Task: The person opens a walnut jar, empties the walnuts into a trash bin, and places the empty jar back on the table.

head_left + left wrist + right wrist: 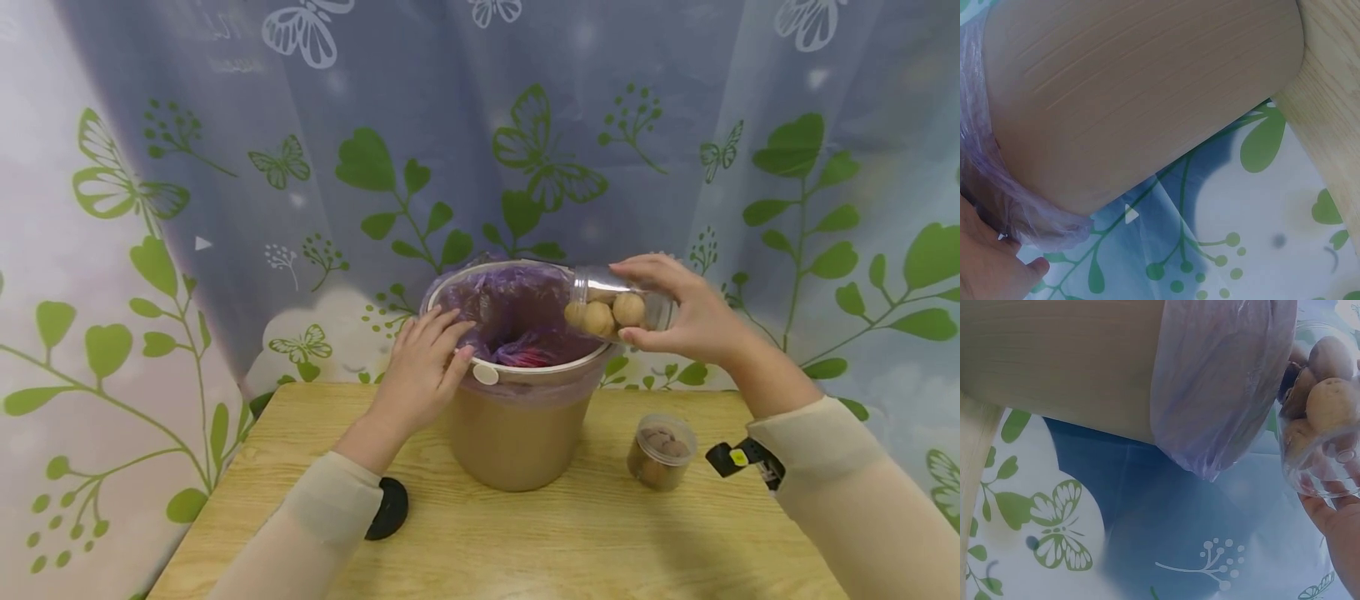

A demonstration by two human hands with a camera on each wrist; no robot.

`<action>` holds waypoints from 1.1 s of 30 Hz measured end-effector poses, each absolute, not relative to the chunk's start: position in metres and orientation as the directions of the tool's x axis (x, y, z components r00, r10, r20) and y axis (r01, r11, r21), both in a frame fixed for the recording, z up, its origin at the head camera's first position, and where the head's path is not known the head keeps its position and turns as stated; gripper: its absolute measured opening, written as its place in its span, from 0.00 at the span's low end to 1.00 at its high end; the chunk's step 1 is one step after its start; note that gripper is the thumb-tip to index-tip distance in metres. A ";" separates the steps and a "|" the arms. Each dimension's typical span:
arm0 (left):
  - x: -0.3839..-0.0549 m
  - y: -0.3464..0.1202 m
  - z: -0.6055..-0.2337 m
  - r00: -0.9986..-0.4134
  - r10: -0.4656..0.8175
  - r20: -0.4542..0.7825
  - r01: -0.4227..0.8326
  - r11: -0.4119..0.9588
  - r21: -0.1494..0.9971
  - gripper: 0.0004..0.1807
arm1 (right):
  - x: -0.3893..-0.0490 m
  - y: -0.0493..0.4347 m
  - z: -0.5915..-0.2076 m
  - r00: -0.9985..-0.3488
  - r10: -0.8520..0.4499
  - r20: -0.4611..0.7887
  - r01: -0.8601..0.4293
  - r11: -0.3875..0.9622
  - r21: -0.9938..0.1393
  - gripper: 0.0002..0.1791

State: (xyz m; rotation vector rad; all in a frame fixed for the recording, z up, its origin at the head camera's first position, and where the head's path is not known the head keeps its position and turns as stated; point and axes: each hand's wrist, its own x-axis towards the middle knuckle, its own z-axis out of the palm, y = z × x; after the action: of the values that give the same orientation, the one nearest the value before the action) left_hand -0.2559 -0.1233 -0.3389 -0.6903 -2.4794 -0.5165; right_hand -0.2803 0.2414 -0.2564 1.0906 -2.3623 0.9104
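Observation:
A tan bin point(517, 442) lined with a thin purple plastic bag point(495, 300) stands on the table. My left hand point(423, 367) rests on the left side of its rim, fingers fairly straight over the edge. At the right side of the rim, my right hand point(682, 312) grips a clear plastic jar point(597, 283) lying nearly on its side, its mouth toward the bin. Several round tan nut-like balls point(1333, 405) are inside the jar, some close to the mouth. Something pinkish red point(525, 357) shows down in the bag.
A second clear jar point(662, 454) holding brown pieces stands on the wooden table point(525, 542), right of the bin. A round black object point(388, 508) lies partly behind the left sleeve. A printed curtain point(450, 108) hangs close behind the table.

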 end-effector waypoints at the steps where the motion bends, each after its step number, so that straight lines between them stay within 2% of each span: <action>1: -0.256 -0.123 -0.339 -0.740 0.367 0.564 0.562 0.799 0.217 0.35 | -0.281 0.241 -0.256 -0.618 -0.532 0.579 -0.783 0.483 -0.392 0.43; 5: -0.255 -0.123 -0.339 -0.739 0.369 0.564 0.561 0.799 0.214 0.35 | -0.281 0.240 -0.253 -0.611 -0.524 0.593 -0.786 0.488 -0.379 0.43; 12: -0.256 -0.122 -0.339 -0.744 0.368 0.558 0.562 0.796 0.225 0.34 | -0.282 0.240 -0.248 -0.615 -0.589 0.525 -0.785 0.524 -0.332 0.40; 22: -0.255 -0.122 -0.338 -0.746 0.367 0.555 0.561 0.795 0.230 0.35 | -0.284 0.239 -0.253 -0.613 -0.573 0.543 -0.782 0.539 -0.314 0.40; 33: -0.256 -0.123 -0.340 -0.741 0.361 0.566 0.565 0.791 0.235 0.35 | -0.282 0.234 -0.240 -0.620 -0.616 0.487 -0.782 0.535 -0.320 0.39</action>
State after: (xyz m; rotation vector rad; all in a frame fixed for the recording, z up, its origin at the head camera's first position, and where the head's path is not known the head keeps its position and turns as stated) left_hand -0.2560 -0.1227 -0.3400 -0.6897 -2.4748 -0.5438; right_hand -0.2819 0.2342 -0.2405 1.1594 -2.4610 0.7455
